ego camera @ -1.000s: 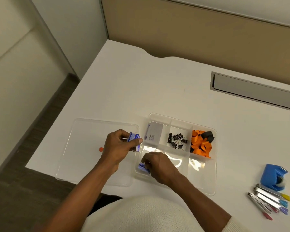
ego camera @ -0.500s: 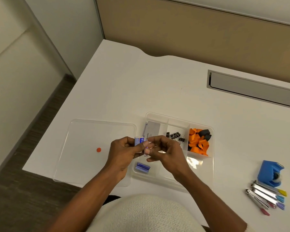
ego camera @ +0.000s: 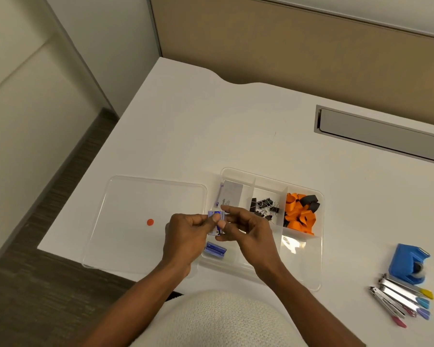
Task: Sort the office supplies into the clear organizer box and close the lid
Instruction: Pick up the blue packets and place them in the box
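Clear organizer box (ego camera: 316,271) approx half filled, lid (ego camera: 125,196) off beside it; left hand (ego camera: 186,236) & right hand (ego camera: 246,231) both pinch small blue box (ego camera: 217,222) over near-left compartment; tape dispenser (ego camera: 406,261), staple removers (ego camera: 398,301) left.

My two hands (ego camera: 218,229) block the organizer box's (ego camera: 318,271) near-left compartments. Its near-right compartment lies open. The lid (ego camera: 125,196) flanks the box's left side. The table (ego camera: 236,126) beyond is unobstructed; the tape dispenser (ego camera: 407,262) and clippers (ego camera: 398,300) occupy the right.
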Demonstrator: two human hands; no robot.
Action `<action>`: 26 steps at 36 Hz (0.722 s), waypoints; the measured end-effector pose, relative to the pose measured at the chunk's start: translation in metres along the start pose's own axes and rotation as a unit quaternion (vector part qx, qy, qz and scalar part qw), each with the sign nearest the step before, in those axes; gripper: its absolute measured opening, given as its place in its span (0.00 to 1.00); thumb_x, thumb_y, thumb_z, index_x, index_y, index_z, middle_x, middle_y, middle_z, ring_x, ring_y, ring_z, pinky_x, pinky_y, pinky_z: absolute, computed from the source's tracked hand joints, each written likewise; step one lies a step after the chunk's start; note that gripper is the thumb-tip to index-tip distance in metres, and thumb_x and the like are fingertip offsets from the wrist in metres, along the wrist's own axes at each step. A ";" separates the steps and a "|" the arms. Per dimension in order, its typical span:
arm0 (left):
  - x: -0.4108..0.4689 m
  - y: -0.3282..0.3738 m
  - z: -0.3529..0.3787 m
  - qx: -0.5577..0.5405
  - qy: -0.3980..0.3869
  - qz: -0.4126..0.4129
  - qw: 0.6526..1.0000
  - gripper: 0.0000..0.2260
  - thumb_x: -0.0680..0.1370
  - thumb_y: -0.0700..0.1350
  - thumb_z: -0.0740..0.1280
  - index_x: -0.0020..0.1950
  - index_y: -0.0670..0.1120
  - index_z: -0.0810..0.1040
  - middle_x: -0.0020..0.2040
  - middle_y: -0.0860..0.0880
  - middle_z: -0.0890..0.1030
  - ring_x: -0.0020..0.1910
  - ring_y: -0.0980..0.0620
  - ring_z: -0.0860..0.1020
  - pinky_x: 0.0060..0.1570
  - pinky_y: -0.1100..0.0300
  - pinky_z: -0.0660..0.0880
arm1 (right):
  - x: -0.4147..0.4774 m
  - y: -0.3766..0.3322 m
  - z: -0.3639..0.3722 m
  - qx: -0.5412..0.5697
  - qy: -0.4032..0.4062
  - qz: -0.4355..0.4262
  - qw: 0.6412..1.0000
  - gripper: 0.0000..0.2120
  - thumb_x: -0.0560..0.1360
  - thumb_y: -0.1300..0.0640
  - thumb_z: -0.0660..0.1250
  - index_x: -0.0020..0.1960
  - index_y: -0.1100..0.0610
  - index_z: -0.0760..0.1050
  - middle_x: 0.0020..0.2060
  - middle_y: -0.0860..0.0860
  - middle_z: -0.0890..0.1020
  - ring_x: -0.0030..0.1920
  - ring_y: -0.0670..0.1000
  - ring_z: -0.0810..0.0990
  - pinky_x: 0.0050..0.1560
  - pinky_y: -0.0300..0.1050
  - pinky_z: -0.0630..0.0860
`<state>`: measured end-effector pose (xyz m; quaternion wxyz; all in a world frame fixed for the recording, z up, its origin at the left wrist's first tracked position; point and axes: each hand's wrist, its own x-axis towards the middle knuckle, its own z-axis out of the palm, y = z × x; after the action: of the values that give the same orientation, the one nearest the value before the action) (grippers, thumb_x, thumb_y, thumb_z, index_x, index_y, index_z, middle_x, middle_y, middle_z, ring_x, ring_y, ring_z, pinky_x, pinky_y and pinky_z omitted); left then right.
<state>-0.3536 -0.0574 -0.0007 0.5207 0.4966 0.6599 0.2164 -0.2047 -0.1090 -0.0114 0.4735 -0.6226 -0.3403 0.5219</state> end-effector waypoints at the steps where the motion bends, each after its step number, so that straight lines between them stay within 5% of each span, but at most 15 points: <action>1: 0.000 0.001 0.000 0.013 0.002 -0.001 1.000 0.13 0.77 0.55 0.73 0.54 0.48 0.89 0.44 0.52 0.89 0.44 0.56 0.84 0.42 0.66 0.76 | 0.000 0.000 0.000 -0.007 -0.004 -0.005 1.000 0.19 0.75 0.59 0.76 0.66 0.56 0.81 0.47 0.54 0.88 0.44 0.55 0.89 0.48 0.51 0.86; 8: 0.009 -0.007 -0.010 0.077 -0.039 0.017 0.996 0.10 0.82 0.50 0.68 0.56 0.49 0.87 0.47 0.52 0.89 0.45 0.53 0.87 0.54 0.50 0.85 | 0.012 0.008 -0.005 -0.115 0.015 -0.025 0.993 0.20 0.73 0.65 0.77 0.62 0.51 0.83 0.49 0.48 0.88 0.47 0.50 0.87 0.45 0.51 0.87; 13: 0.017 -0.023 -0.021 0.180 0.030 0.048 0.982 0.08 0.77 0.53 0.75 0.49 0.50 0.86 0.45 0.55 0.86 0.44 0.56 0.83 0.43 0.64 0.77 | 0.015 0.017 -0.005 -0.421 -0.013 -0.108 0.900 0.20 0.75 0.55 0.75 0.66 0.49 0.77 0.53 0.46 0.86 0.48 0.45 0.85 0.51 0.43 0.84; 18: 0.019 -0.035 -0.022 0.091 -0.058 -0.044 0.993 0.06 0.75 0.48 0.78 0.49 0.48 0.87 0.43 0.51 0.87 0.43 0.50 0.86 0.49 0.52 0.86 | 0.016 0.040 0.006 -0.564 -0.069 -0.168 0.806 0.15 0.73 0.61 0.74 0.57 0.53 0.73 0.49 0.53 0.85 0.44 0.56 0.84 0.43 0.50 0.83; 26: 0.021 -0.044 -0.014 0.098 -0.049 -0.054 0.992 0.02 0.76 0.41 0.77 0.46 0.46 0.86 0.42 0.48 0.87 0.40 0.48 0.87 0.46 0.48 0.87 | 0.017 0.051 0.010 -0.596 -0.128 -0.178 0.773 0.10 0.74 0.64 0.67 0.53 0.53 0.78 0.44 0.51 0.82 0.43 0.56 0.80 0.37 0.54 0.79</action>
<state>-0.3845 -0.0540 -0.0408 0.5124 0.5191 0.6771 0.0975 -0.2139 -0.1072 -0.0655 0.0443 -0.6361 -0.7450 0.1959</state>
